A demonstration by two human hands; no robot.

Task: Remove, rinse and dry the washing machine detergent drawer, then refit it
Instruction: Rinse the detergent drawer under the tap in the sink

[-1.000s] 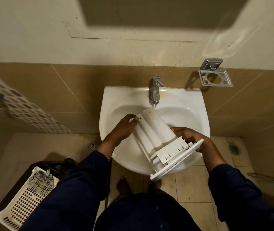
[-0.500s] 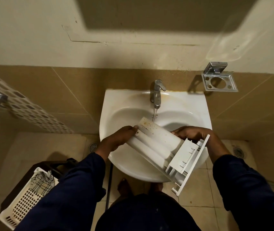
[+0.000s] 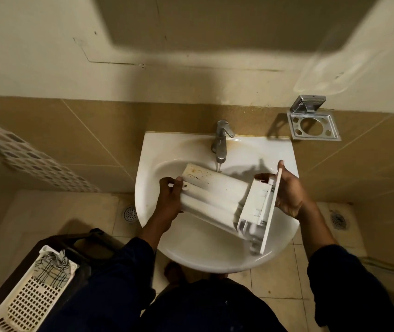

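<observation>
While water runs from the tap (image 3: 220, 144), the left hand (image 3: 170, 200) and right hand (image 3: 288, 190) hold the white drawer (image 3: 224, 197) over the sink (image 3: 203, 255)

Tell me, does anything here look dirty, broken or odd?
Yes: the detergent drawer, held over the sink, has brown specks at its back end, and rusty staining rings the tap base. Nothing looks broken.

I count one detergent drawer (image 3: 217, 195), two hands, left hand (image 3: 170, 200), right hand (image 3: 289, 190), one sink (image 3: 191, 250), one tap (image 3: 221, 141), two floor drains (image 3: 130, 213), one laundry basket (image 3: 30, 298), one wall holder (image 3: 313, 125).
</observation>
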